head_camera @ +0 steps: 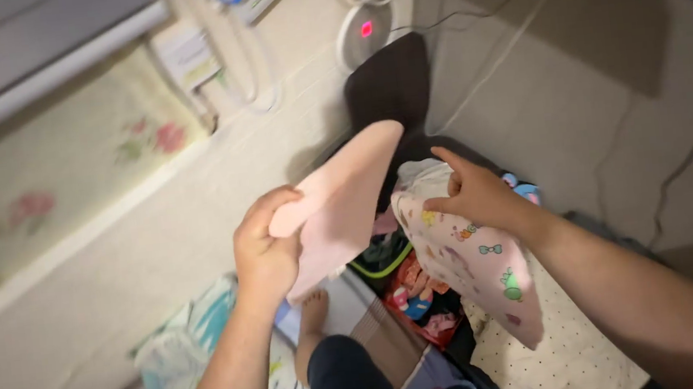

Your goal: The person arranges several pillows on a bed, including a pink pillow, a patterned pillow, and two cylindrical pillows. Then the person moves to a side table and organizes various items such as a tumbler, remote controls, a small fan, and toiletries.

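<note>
My left hand (pixel 265 248) is raised and grips the edge of a plain pink cloth (pixel 341 204), which hangs and stretches up to the right. My right hand (pixel 472 193) pinches the top of a white cloth printed with small coloured animals (pixel 474 267), index finger stretched out. The printed cloth droops over a pile of clothes. The two cloths hang side by side, just apart.
A pile of colourful clothes (pixel 413 295) lies below the hands, with a dotted white fabric (pixel 569 351) at the lower right. A dark cloth (pixel 391 87) hangs on the wall under a round device with a red light (pixel 365 29). My bare foot (pixel 312 314) rests on patterned bedding (pixel 199 339).
</note>
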